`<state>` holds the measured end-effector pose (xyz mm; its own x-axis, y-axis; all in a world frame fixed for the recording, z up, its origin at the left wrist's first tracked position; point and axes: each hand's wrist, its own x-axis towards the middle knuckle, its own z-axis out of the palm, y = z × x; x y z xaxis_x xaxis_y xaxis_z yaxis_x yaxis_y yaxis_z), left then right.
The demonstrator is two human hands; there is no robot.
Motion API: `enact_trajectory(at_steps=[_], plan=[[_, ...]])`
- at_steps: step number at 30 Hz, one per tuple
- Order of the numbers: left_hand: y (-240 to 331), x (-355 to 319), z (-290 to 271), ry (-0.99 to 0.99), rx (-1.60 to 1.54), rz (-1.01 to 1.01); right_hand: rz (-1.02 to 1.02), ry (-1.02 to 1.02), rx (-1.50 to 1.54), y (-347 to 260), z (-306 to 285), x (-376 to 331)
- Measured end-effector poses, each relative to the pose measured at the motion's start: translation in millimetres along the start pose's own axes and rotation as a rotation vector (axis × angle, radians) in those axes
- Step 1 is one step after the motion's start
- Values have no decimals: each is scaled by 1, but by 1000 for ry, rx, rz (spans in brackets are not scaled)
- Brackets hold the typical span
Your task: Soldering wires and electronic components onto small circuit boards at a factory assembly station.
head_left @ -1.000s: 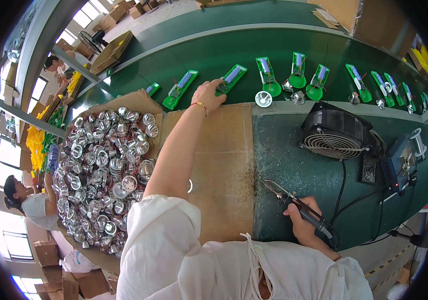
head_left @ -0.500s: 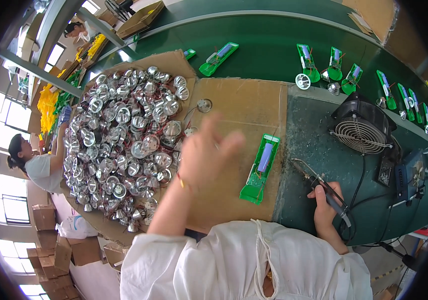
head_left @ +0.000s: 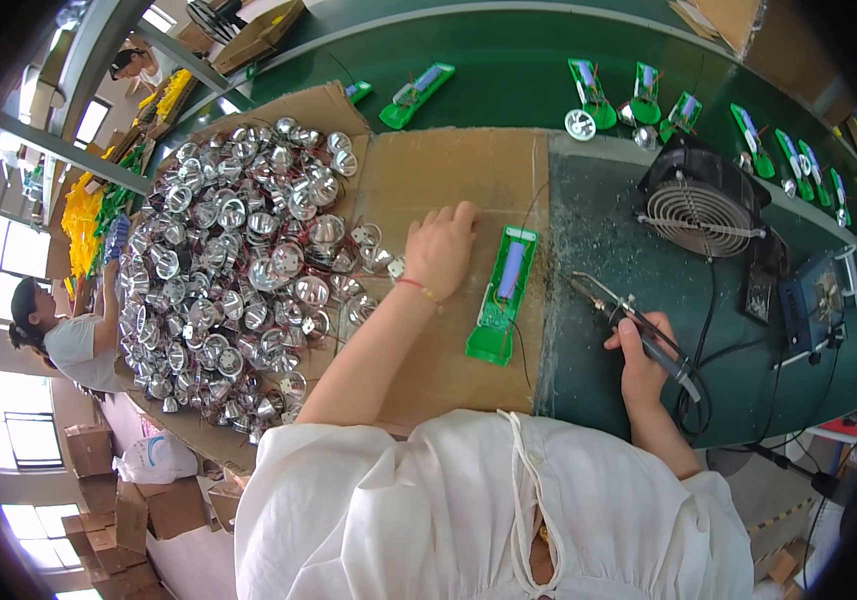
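Note:
My left hand [head_left: 440, 248] is over the cardboard, fingers bent and their tips hidden, beside the upper left edge of an open green plastic housing [head_left: 488, 343]. Inside that housing are a purple cylindrical battery [head_left: 511, 268] and a small circuit board, and thin dark wires stick out past its edges. By my left wrist, several silver reflector cups [head_left: 369, 236] lie at the edge of a large heap [head_left: 248, 270]. My right hand [head_left: 643, 355] grips a soldering iron [head_left: 656, 350], its tip pointing toward the housing but apart from it.
A cardboard sheet [head_left: 418, 165] covers the table's middle. On the right are a black fan with a wire guard [head_left: 698, 215], a blue box-shaped unit [head_left: 810, 305] and cables. More green housings [head_left: 588, 95] line the far side. Another person [head_left: 73, 335] sits at the left.
My left hand has moved rightward, closer to the housing, and its blurred spread fingers are now bent. Wires now stick out from the housing. The whole view has shifted slightly.

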<state>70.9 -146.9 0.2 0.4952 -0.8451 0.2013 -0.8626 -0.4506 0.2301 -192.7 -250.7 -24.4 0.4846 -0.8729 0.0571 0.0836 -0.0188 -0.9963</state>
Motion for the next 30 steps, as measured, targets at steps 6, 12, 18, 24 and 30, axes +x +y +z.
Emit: enact_trajectory(at_steps=[6, 12, 18, 24, 30], plan=[[19, -51, -60, 58, -564, -91, -41, 28, 8, -1, -5, -1], [35, -103, -48, -117, -758, -419, -77, -285, -79, -30, 6, -25], [43, -112, -28, -39, -781, -423, -162, -386, -187, -28, 17, -31], [43, -114, -25, -19, -789, -388, -60, -390, -202, -30, 22, -36], [42, -114, -23, -15, -775, -382, -46, -366, -152, -25, 26, -36]])
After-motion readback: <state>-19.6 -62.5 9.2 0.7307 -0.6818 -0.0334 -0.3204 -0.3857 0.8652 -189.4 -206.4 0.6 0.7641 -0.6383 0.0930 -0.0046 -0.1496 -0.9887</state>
